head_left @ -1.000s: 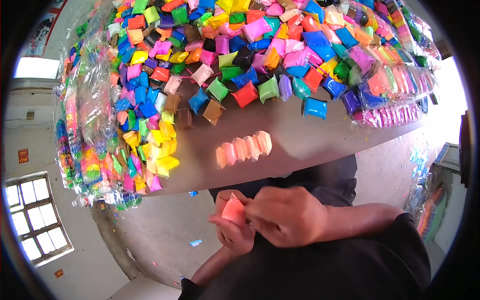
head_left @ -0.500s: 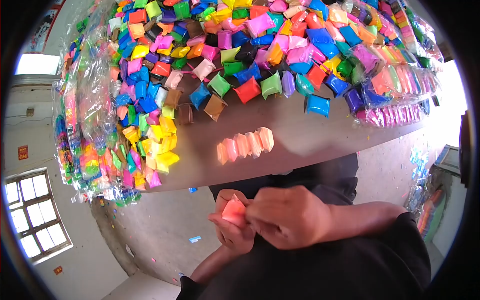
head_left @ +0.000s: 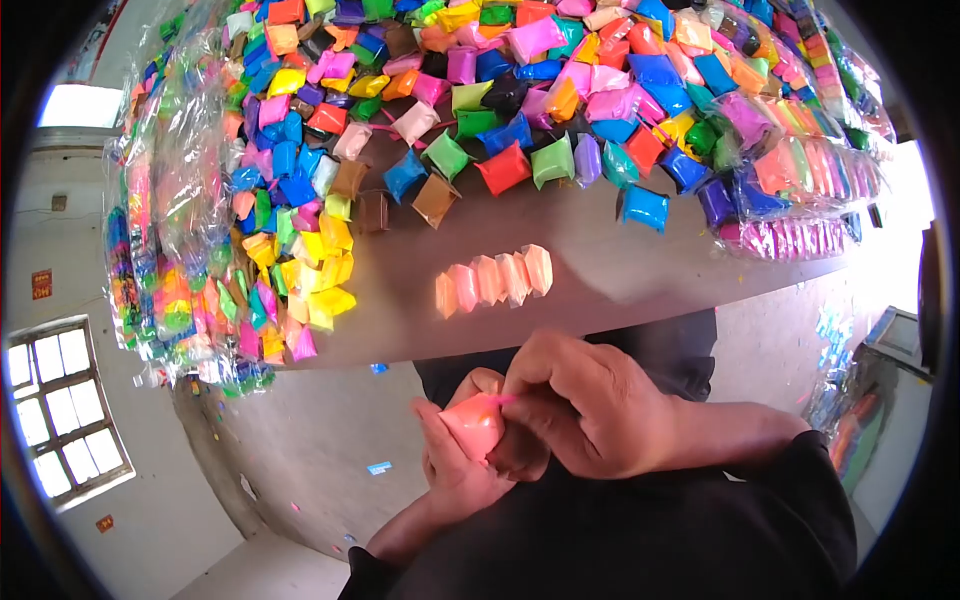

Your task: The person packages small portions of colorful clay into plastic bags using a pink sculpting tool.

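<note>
My left hand (head_left: 462, 455) is closed around a salmon-pink packet (head_left: 474, 426) in front of my body, below the table edge. My right hand (head_left: 590, 405) pinches a thin bright pink piece (head_left: 507, 399) at the packet's upper right corner. Whether that piece is attached to the packet cannot be made out. Above my hands, a short row of peach and salmon packets (head_left: 492, 281) lies side by side on the brown table (head_left: 400, 325).
Many colourful packets (head_left: 505, 168) cover the far part of the table. Clear bags of packets lie at the left (head_left: 195, 190) and right (head_left: 810, 170). A blue scrap (head_left: 379, 468) is on the floor, left of my hands.
The salmon-pink packet now shows more of its surface. My right hand has its fingers raised at the packet's corner, where the pink piece now shows. The view has shifted slightly.
</note>
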Tool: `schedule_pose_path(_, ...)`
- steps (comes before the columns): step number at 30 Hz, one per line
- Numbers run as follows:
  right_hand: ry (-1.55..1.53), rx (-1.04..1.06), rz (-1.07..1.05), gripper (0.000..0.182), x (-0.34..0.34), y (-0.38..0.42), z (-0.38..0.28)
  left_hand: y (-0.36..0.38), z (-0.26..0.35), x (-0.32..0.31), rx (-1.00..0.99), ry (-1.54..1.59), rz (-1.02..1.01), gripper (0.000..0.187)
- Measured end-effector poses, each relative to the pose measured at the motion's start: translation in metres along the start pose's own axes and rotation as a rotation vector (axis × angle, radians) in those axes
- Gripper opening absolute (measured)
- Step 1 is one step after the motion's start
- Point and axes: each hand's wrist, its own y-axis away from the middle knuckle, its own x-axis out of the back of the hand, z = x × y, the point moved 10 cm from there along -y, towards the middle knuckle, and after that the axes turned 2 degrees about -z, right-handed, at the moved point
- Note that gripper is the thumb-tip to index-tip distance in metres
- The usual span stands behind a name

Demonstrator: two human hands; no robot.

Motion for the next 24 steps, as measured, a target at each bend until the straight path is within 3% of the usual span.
schedule_pose_path(1, -0.047, 0.041, -0.028, 0.029, -0.002, 0.001, -0.006, 0.002, 0.002, -0.004, -0.002, 0.006, 0.006, 0.078)
schedule_pose_path(3, -0.059, 0.015, -0.079, 0.031, -0.006, 0.0, -0.007, 0.012, -0.005, 0.011, 0.163, -0.307, 0.304, 0.078)
schedule_pose_path(4, -0.068, -0.008, -0.126, 0.033, -0.01, 0.001, -0.006, 0.014, -0.003, 0.011, 0.163, -0.302, 0.306, 0.078)
schedule_pose_path(6, -0.076, 0.018, -0.126, 0.034, -0.011, 0.001, -0.008, 0.013, 0.006, 0.003, 0.095, -0.435, 0.22, 0.058)
schedule_pose_path(8, -0.089, 0.044, -0.123, 0.035, -0.012, 0.004, -0.011, 0.02, 0.003, 0.027, 0.038, -0.588, 0.253, 0.058)
schedule_pose_path(9, -0.079, 0.062, -0.125, 0.034, -0.013, 0.006, -0.012, 0.021, 0.009, 0.03, -0.021, -0.747, 0.282, 0.074)
schedule_pose_path(10, -0.069, 0.081, -0.126, 0.034, -0.014, 0.008, -0.013, 0.024, 0.008, 0.032, -0.02, -0.747, 0.283, 0.074)
schedule_pose_path(12, -0.087, 0.083, -0.074, 0.034, -0.011, 0.007, -0.013, 0.032, 0.002, 0.05, -0.02, -0.178, 0.451, 0.117)
schedule_pose_path(15, -0.094, 0.081, -0.04, 0.035, -0.008, 0.008, -0.013, 0.033, 0.007, 0.047, -0.162, -0.024, 0.515, 0.122)
schedule_pose_path(16, -0.082, 0.078, -0.053, 0.035, -0.009, 0.009, -0.013, 0.032, 0.009, 0.043, -0.162, -0.025, 0.515, 0.122)
schedule_pose_path(18, -0.096, 0.065, -0.089, 0.035, -0.01, 0.013, -0.014, 0.025, 0.024, 0.021, -0.141, -0.46, 0.425, 0.071)
schedule_pose_path(19, -0.109, 0.051, -0.124, 0.036, -0.013, 0.014, -0.014, 0.021, 0.028, 0.009, -0.128, -0.677, 0.373, 0.057)
schedule_pose_path(20, -0.109, 0.05, -0.124, 0.036, -0.013, 0.015, -0.013, 0.018, 0.03, -0.001, -0.114, -0.892, 0.317, 0.06)
schedule_pose_path(21, -0.115, 0.069, -0.133, 0.037, -0.013, 0.016, -0.014, 0.015, 0.029, -0.01, -0.098, -1.106, 0.256, 0.078)
schedule_pose_path(24, -0.143, 0.093, -0.135, 0.037, -0.014, 0.019, -0.014, 0.019, 0.025, -0.002, -0.07, -1.0, 0.271, 0.08)
